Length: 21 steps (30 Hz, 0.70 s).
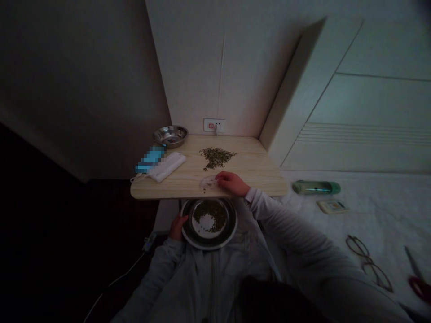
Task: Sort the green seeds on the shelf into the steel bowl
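My left hand (177, 228) grips the left side of a round metal bowl (230, 222) held at my lap, under the table's front edge. Small green beans (218, 214) lie in a curve around part of its pale bottom. My right hand (233, 184) rests low over the tabletop, fingers bent together at the edge of a clear, round, lid-like piece (206, 181). A few loose beans lie by this piece. Just beyond is a spread pile of the same beans (217, 158). The undersides of my right fingers are hidden.
On the wooden table (269, 179) stand an empty steel bowl (170, 136), a blurred blue-screened device (150, 159) and a white power strip-like block (167, 167). A wall socket (214, 125) is behind. Right, on the bed: a green bottle (316, 187), glasses (368, 262), scissors (417, 278).
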Tool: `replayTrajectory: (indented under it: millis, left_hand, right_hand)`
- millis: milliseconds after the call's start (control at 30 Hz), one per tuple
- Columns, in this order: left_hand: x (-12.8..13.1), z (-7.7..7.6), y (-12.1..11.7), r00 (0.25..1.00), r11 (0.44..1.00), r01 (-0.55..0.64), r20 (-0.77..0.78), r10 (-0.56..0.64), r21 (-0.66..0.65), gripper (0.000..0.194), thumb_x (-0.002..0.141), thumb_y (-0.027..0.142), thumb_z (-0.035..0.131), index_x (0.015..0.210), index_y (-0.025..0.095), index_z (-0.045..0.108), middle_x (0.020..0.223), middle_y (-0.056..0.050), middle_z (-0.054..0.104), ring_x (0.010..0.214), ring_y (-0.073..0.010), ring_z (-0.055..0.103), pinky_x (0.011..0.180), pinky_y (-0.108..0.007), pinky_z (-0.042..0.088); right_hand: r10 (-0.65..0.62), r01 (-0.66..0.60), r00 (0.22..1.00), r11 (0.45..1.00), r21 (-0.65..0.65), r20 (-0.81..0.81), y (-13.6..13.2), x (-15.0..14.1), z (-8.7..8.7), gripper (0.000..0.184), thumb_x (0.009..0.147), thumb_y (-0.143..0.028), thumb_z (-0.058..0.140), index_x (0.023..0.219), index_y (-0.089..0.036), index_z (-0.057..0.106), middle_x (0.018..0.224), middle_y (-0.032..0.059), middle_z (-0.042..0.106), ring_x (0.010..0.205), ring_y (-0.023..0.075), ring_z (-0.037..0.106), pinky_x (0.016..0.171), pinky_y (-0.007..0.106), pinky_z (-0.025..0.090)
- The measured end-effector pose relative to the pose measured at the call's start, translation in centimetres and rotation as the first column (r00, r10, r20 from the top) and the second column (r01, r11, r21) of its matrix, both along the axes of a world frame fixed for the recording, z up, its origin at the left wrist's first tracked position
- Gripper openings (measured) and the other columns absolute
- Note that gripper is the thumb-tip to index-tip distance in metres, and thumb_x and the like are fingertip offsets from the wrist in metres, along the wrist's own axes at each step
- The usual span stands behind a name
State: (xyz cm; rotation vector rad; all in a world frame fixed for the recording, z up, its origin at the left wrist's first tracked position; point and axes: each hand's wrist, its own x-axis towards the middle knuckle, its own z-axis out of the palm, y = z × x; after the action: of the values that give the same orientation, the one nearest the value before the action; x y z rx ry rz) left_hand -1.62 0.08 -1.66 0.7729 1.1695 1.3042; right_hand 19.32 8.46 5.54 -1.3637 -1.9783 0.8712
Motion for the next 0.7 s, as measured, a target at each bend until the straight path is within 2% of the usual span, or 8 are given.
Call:
replayTrajectory:
  millis: [200, 400, 533, 700]
  left_hand:
    - [-0.2, -0.9, 0.2, 0.999, 1.0, 0.025, 0.032, -0.024, -0.013, 0.024, 0.048, 0.029, 0.058, 0.068, 0.017, 0.063, 0.063, -0.003, 0.064, 0.075, -0.0227, 0.055, 0.073, -0.032, 0.038]
    - [-0.4, -1.6, 0.3, 1.0, 1.0, 0.0, -0.01, 0.0, 0.01, 0.02, 0.048, 0.029, 0.058, 0.063, 0.017, 0.063, 0.068, -0.003, 0.064, 0.079, -0.0232, 0.054, 0.075, -0.032, 0.037]
    - [-0.5, -1.6, 0.3, 1.0, 1.0, 0.006, 0.019, -0.006, -0.011, 0.025, 0.049, 0.03, 0.059, 0.069, 0.016, 0.063, 0.068, -0.003, 0.064, 0.076, -0.0227, 0.055, 0.074, -0.032, 0.037]
    - [-0.3, -1.2, 0.2, 1.0, 1.0, -0.017, 0.007, 0.017, -0.026, 0.018, 0.048, 0.029, 0.059, 0.062, 0.018, 0.063, 0.062, -0.002, 0.064, 0.069, -0.0209, 0.056, 0.069, -0.031, 0.04]
  right_hand:
    - [0.036, -0.038, 0.999, 0.998, -0.054, -0.035, -0.3, -0.1, -0.1, 0.022, 0.066, -0.024, 0.044, 0.082, -0.013, 0.054, 0.061, -0.0021, 0.048, 0.053, 0.0059, 0.038, 0.053, 0.019, 0.031]
    - [0.027, -0.028, 0.999, 0.999, -0.044, -0.036, -0.3, 0.0, -0.1, 0.022, 0.066, -0.024, 0.045, 0.082, -0.013, 0.054, 0.062, -0.0019, 0.048, 0.054, 0.0061, 0.038, 0.053, 0.019, 0.031]
    - [0.034, -0.034, 0.999, 0.999, -0.034, -0.001, -0.4, -0.1, 0.0, 0.021, 0.065, -0.023, 0.045, 0.082, -0.013, 0.054, 0.065, -0.0012, 0.05, 0.056, 0.0063, 0.04, 0.055, 0.019, 0.032]
    - [0.054, -0.056, 0.998, 0.996, -0.074, -0.033, -0.6, -0.1, 0.1, 0.022, 0.065, -0.023, 0.044, 0.082, -0.013, 0.054, 0.062, -0.0017, 0.049, 0.053, 0.0059, 0.038, 0.052, 0.018, 0.031]
